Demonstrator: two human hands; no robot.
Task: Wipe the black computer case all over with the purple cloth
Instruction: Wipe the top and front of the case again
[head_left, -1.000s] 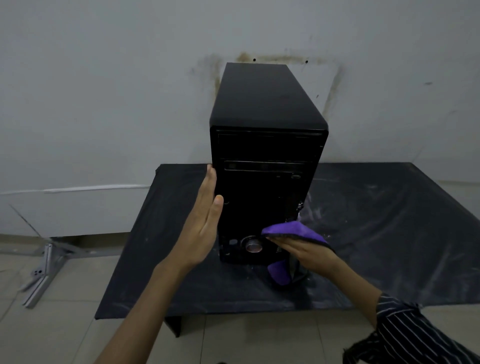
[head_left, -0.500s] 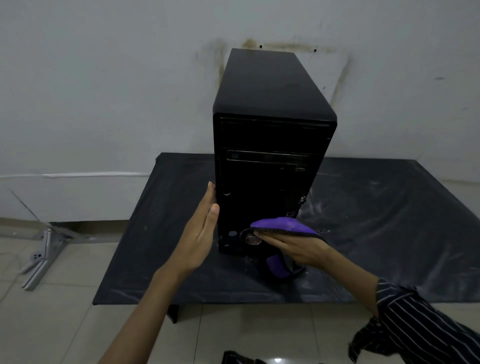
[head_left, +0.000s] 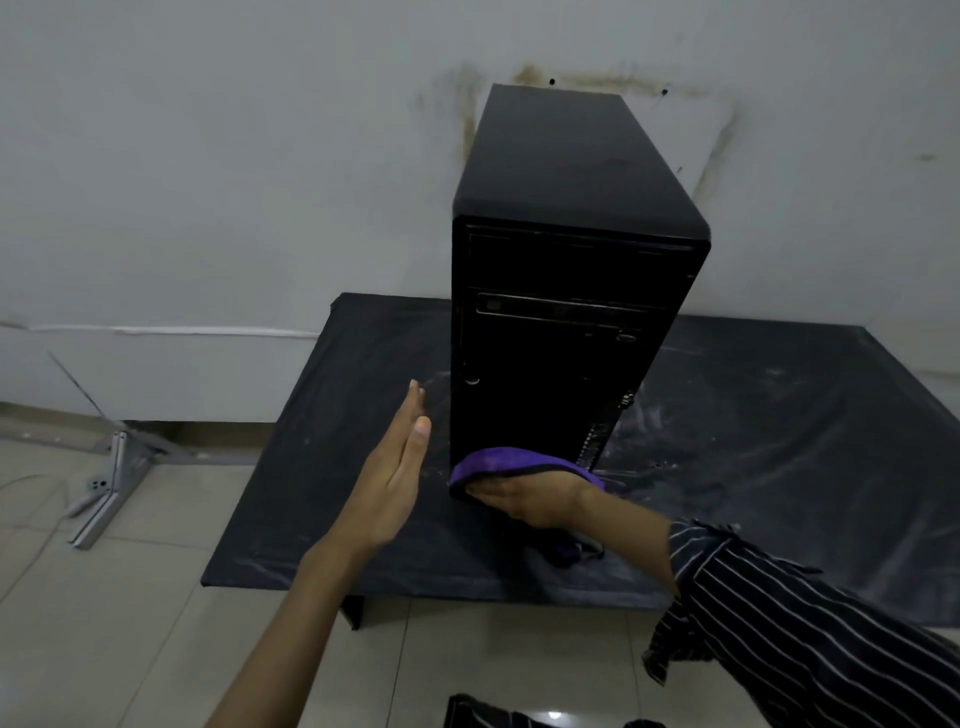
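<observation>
The black computer case (head_left: 566, 332) is standing upright on a low worktop (head_left: 779, 441) draped in scuffed black sheeting, close to a stained grey wall (head_left: 208, 182) (two dark holes above the case). The right hand (head_left: 530, 499), fingers flat, is pressing the purple cloth (head_left: 498, 460) against the case's bottom front edge. The left hand (head_left: 395, 478) is hovering open just beside its left side. A metal stand (head_left: 111, 483) is lying on the pale tiled floor (head_left: 130, 623).

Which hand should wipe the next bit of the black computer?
Right. The right hand presses the purple cloth against the lower front of the black computer case; the left hand is flat, empty, beside it.
</observation>
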